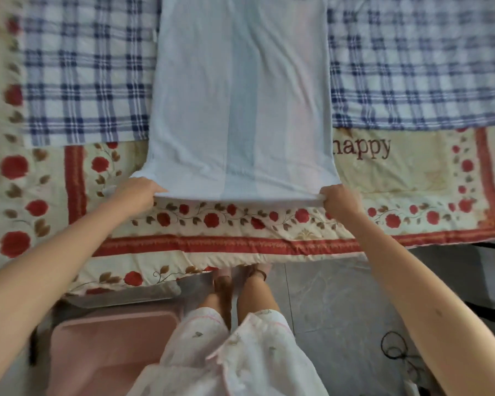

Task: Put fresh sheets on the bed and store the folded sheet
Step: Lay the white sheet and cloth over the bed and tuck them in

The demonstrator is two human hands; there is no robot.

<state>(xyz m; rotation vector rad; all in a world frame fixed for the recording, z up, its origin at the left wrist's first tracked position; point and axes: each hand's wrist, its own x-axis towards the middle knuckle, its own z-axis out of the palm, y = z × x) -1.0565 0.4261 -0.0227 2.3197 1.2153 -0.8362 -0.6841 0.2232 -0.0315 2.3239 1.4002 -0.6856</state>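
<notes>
At the bed's near edge, left hand [139, 195] and right hand [339, 200] grip the sheet [240, 110].

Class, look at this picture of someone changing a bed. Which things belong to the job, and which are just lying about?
Part of the job:
- blue sheet, spread lengthways on the bed
- left hand and right hand, each gripping a near corner of it
- checked sheet
- flowered quilt underneath

Just lying about:
- pink tub on the floor, untouched
- black cable on the floor
</notes>
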